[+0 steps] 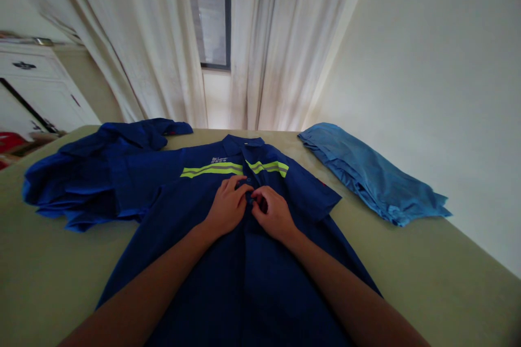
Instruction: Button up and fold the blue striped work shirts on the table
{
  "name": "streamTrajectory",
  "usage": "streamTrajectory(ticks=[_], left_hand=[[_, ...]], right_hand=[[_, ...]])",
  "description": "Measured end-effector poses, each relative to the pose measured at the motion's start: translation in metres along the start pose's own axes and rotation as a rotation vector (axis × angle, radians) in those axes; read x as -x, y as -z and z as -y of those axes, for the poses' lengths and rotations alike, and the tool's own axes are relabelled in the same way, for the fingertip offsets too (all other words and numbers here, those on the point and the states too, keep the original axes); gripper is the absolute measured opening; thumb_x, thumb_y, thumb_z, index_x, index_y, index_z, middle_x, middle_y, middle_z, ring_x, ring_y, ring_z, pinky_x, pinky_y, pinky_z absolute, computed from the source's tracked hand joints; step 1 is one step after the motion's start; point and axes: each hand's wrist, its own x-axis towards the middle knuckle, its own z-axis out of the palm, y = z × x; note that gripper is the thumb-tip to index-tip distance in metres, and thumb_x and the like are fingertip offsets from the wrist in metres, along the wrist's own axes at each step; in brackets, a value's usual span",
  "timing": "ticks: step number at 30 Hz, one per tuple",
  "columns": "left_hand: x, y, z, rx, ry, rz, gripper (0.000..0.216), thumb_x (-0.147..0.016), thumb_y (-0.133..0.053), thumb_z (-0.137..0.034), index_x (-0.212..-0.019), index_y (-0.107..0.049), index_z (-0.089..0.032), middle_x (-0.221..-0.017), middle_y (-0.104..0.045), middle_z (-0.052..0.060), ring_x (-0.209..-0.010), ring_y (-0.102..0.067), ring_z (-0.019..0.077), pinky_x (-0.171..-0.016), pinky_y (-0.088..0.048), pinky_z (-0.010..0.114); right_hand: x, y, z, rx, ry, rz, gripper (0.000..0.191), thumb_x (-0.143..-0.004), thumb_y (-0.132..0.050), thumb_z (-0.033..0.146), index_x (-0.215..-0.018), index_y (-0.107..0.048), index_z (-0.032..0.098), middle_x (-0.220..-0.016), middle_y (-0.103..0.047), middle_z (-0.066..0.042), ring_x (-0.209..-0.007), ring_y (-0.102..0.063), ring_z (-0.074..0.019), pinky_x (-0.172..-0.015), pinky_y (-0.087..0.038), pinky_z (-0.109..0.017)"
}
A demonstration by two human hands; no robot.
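A dark blue short-sleeved work shirt [280, 276] lies front up, its collar at the far end and a yellow-green reflective stripe across the chest. Both hands meet at its front placket, just below the stripe. The fingers of my left hand [230, 206] are closed on the placket edge. Opposite it, my right hand [272, 211] pinches the same placket with thumb and forefinger. A small button shows just above the fingertips; whatever lies between them is mostly hidden.
Left of the shirt, a heap of dark blue clothing [89, 173] touches its sleeve. A folded light blue garment [366, 168] lies on the right of the pale table [431, 276], near the wall. Curtains [146, 38] hang behind, and a white cabinet [40, 81] stands far left.
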Motion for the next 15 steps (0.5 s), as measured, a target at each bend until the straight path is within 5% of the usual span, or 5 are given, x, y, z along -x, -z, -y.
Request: streamTrajectory(ticks=[4,10,15], left_hand=[[0.0,-0.002,0.006,-0.055,-0.014,0.179,0.041,-0.102,-0.037,-0.024,-0.129,-0.068,-0.024,-0.146,-0.063,0.006,-0.139,-0.054,0.0244,-0.12,-0.037,0.049],[-0.018,-0.007,0.019,-0.167,-0.04,0.222,0.046,-0.107,-0.032,-0.039,-0.142,-0.06,-0.029,-0.156,-0.053,0.002,-0.148,-0.045,0.0219,-0.125,-0.028,0.051],[-0.038,-0.007,0.038,-0.238,-0.07,0.234,0.046,-0.106,-0.035,-0.037,-0.145,-0.058,-0.029,-0.158,-0.051,0.003,-0.148,-0.044,0.0242,-0.124,-0.028,0.055]], right_hand=[[-0.001,0.001,0.001,0.049,-0.014,0.002,0.017,-0.085,-0.059,0.015,-0.1,-0.063,0.022,-0.085,-0.062,0.001,-0.074,-0.057,-0.0156,-0.069,-0.043,-0.027],[-0.002,0.007,0.01,0.214,0.126,-0.019,0.011,-0.095,-0.063,0.031,-0.096,-0.066,0.021,-0.098,-0.068,-0.005,-0.095,-0.056,-0.0216,-0.089,-0.041,-0.035],[0.015,0.026,0.042,0.254,0.317,0.309,0.025,-0.096,-0.067,0.047,-0.09,-0.069,0.023,-0.099,-0.072,-0.002,-0.106,-0.055,-0.0221,-0.096,-0.032,-0.039]])
